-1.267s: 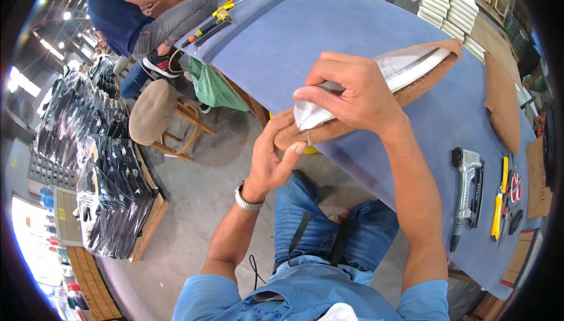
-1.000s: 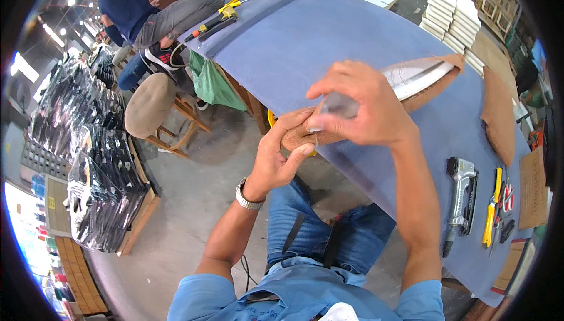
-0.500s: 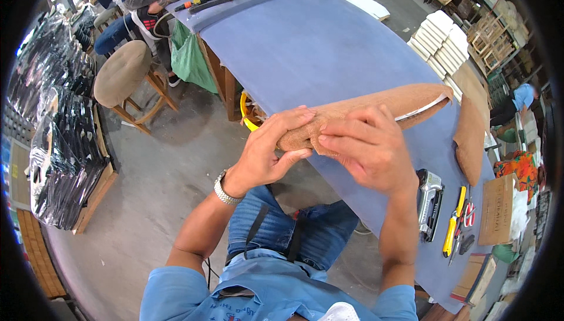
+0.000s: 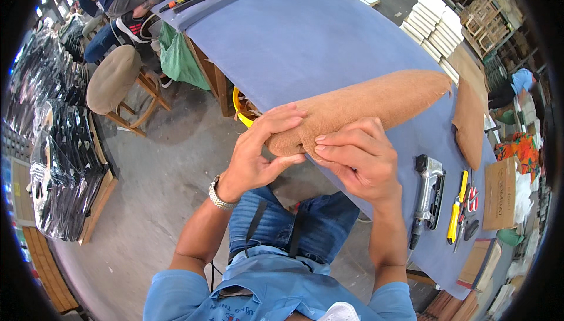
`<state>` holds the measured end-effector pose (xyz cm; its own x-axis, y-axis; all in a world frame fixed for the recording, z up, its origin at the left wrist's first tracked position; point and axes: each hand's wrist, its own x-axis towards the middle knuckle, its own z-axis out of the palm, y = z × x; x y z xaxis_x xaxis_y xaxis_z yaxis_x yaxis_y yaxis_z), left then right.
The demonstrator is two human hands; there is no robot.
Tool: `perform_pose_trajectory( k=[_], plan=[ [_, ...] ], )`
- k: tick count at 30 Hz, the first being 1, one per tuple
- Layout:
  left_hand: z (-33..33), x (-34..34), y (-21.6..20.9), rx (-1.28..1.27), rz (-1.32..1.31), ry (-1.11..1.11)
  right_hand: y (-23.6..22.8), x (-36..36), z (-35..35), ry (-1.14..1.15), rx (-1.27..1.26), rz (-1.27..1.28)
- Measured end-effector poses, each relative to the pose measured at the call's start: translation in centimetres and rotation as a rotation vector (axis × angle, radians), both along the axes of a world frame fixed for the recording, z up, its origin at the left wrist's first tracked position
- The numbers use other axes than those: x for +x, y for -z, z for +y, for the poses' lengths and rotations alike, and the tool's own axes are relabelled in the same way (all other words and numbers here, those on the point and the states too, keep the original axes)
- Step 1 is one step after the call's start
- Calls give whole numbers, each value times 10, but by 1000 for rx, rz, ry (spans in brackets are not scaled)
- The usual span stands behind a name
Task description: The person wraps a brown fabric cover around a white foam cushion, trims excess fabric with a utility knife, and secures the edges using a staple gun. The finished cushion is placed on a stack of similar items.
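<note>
The near end of the tan pad (image 4: 364,106) is pinched by the left hand (image 4: 258,156) and the right hand (image 4: 358,162), with thumbs below and fingers on top. The pad is laid across the near edge of the blue table (image 4: 311,33), its gripped end overhanging. Bare tabletop is left beyond it. A stapler (image 4: 427,195) and a yellow knife (image 4: 457,215) are laid near the right hand, apart from it.

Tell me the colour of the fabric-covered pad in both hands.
Tan-brown, a long fuzzy fabric-covered pad; head view.
</note>
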<state>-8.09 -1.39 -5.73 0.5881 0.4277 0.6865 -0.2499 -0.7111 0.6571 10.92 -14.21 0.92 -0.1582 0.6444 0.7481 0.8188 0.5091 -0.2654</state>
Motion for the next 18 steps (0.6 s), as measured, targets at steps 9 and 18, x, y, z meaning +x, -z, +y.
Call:
perform_pose_trajectory(
  k=[9,18],
  plan=[
    [-10,5,6,37,-32,-25,-23,10,20,25,-24,-73],
    [-5,-3,0,-111,74,-88,-28,17,67,-95,-227,155]
  ],
)
